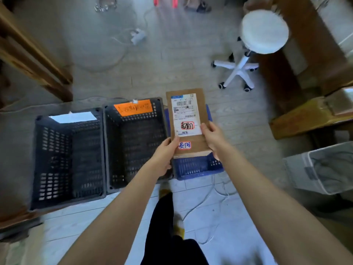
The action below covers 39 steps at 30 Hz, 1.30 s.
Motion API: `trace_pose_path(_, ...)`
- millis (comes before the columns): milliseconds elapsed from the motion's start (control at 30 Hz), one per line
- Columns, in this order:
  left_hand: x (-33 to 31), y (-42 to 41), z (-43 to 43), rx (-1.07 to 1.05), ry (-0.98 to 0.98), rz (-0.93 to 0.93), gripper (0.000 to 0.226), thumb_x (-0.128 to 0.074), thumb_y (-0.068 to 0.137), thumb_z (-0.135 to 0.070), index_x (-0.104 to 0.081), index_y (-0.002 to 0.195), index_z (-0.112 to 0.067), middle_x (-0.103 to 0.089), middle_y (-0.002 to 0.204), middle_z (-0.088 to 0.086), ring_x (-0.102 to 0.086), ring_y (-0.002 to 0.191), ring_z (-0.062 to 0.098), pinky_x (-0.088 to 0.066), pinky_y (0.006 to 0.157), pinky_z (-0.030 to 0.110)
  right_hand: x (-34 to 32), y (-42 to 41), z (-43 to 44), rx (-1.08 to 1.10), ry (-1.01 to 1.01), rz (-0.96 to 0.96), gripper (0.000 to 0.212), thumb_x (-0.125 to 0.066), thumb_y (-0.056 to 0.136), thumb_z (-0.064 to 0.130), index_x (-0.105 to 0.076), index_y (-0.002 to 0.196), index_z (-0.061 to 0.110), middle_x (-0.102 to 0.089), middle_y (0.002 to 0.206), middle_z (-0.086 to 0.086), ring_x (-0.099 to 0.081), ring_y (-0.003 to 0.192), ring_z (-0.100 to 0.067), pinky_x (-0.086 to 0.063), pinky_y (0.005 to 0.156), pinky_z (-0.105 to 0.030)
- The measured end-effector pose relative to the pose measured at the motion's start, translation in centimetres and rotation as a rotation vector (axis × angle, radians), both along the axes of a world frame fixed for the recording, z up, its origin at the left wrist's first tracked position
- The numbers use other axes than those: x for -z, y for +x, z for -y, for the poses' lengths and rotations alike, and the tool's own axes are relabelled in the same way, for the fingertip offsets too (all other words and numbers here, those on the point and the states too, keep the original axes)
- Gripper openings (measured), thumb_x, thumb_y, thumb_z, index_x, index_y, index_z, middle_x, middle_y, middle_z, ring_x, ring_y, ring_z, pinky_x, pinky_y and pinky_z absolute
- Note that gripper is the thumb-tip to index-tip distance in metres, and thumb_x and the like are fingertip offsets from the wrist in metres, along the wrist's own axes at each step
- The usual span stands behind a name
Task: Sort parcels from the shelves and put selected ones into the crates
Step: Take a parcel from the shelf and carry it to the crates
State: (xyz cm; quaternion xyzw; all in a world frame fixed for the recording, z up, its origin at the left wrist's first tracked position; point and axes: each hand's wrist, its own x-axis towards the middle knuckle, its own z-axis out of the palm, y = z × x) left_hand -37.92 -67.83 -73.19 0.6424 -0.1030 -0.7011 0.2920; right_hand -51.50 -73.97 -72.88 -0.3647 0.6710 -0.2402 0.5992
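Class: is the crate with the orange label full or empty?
Empty: the orange-label crate shows only bare mesh walls and floor.

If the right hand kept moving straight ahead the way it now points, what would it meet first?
Probably nothing soon: the right hand, gripping the cardboard parcel above the blue crate, points forward over bare floor; the white stool lies further right, though depth is unclear.

Soft daylight fills the frame, brightest on the pale floor tiles (107,213) at the lower left, dimmer toward the upper left. Everything is slightly blurred. Wide-angle distortion bends the edges, and the white stool (264,31) at upper right glares.
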Motion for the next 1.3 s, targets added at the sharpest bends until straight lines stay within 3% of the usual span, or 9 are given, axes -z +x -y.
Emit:
trace_pose_path(133,10.2,-2.7,6.2,-0.161,0.143,-0.118,0.037,-0.055,0.091,-0.034,-0.052,0.119,-0.010,-0.066,0.111,0.006,-0.062,0.100,0.021,-0.050,0.086,0.035,10.5,-2.1,5.6,0.008,0.073,-0.106,0.029,-0.041,0.098,0.028,-0.051,0.122,0.016,-0.062,0.110,-0.003,-0.059,0.084,-0.014,-0.048,0.062,-0.026)
trace_pose_path(467,37.2,-7.9,14.1,-0.763,0.385,-0.033,0.027,-0.055,0.091,-0.032,-0.055,0.097,-0.006,-0.064,0.088,0.008,-0.062,0.078,0.020,-0.052,0.082,0.034,39.6,-2.1,14.0,-0.169,0.160,-0.233,0.027,-0.038,0.097,0.022,-0.056,0.116,0.015,-0.057,0.098,-0.001,-0.055,0.086,-0.017,-0.046,0.072,-0.031)
trace_pose_path(600,44.4,-7.5,16.4,-0.839,0.433,0.104,0.033,-0.053,0.092,-0.038,-0.051,0.072,-0.012,-0.059,0.067,0.001,-0.055,0.057,0.011,-0.046,0.048,0.020,47.5,-0.3,15.7,-0.179,0.166,-0.187,0.028,-0.038,0.098,0.022,-0.055,0.118,0.015,-0.056,0.095,0.001,-0.051,0.076,-0.011,-0.041,0.057,-0.024)
trace_pose_path(700,47.7,-7.0,17.6,-0.857,0.450,0.102,0.034,-0.049,0.092,-0.042,-0.049,0.071,-0.016,-0.057,0.069,-0.001,-0.054,0.060,0.012,-0.045,0.052,0.023,51.1,0.6,16.2,-0.139,0.187,-0.137,0.030,-0.037,0.098,0.021,-0.052,0.123,0.017,-0.055,0.095,0.002,-0.053,0.075,-0.008,-0.043,0.063,-0.024)
trace_pose_path(867,50.4,-6.3,18.6,-0.800,0.526,0.040,0.036,-0.039,0.096,-0.043,-0.056,0.114,-0.016,-0.061,0.118,0.003,-0.059,0.103,0.021,-0.046,0.088,0.031,53.0,1.3,16.5,-0.181,0.242,-0.176,0.032,-0.035,0.097,0.022,-0.051,0.125,0.016,-0.061,0.107,-0.003,-0.059,0.090,-0.020,-0.050,0.076,-0.032)
trace_pose_path(1000,48.7,-5.4,18.1,-0.722,0.560,0.004,0.033,-0.039,0.098,-0.030,-0.061,0.112,-0.010,-0.063,0.120,0.007,-0.061,0.098,0.023,-0.046,0.092,0.036,50.9,1.3,16.8,-0.194,0.261,-0.230,0.038,-0.034,0.098,0.023,-0.043,0.133,0.013,-0.054,0.129,-0.011,-0.054,0.110,-0.028,-0.045,0.086,-0.033)
trace_pose_path(1133,42.0,-4.9,17.2,-0.627,0.472,-0.001,0.026,-0.040,0.098,-0.031,-0.058,0.105,-0.015,-0.064,0.093,0.004,-0.054,0.072,0.015,-0.049,0.064,0.020,44.5,1.1,16.0,-0.230,0.227,-0.272,0.042,-0.036,0.097,0.022,-0.038,0.137,0.010,-0.049,0.136,-0.009,-0.048,0.103,-0.016,-0.038,0.082,-0.027)
trace_pose_path(1233,35.1,-3.5,16.7,-0.593,0.383,-0.034,0.035,-0.039,0.098,-0.033,-0.052,0.125,-0.013,-0.058,0.127,0.011,-0.055,0.108,0.019,-0.038,0.102,0.032,37.2,1.9,15.6,-0.295,0.197,-0.294,0.043,-0.043,0.095,0.025,-0.041,0.136,0.009,-0.051,0.134,-0.007,-0.050,0.099,-0.014,-0.040,0.079,-0.028)
trace_pose_path(1300,29.7,-1.6,16.1,-0.580,0.316,-0.031,0.039,-0.040,0.098,-0.032,-0.048,0.127,-0.007,-0.049,0.138,0.011,-0.053,0.116,0.019,-0.038,0.098,0.033,31.4,3.3,15.5,-0.323,0.141,-0.288,0.048,-0.049,0.093,0.032,-0.042,0.135,0.010,-0.057,0.125,-0.005,-0.054,0.101,-0.017,-0.044,0.083,-0.031)
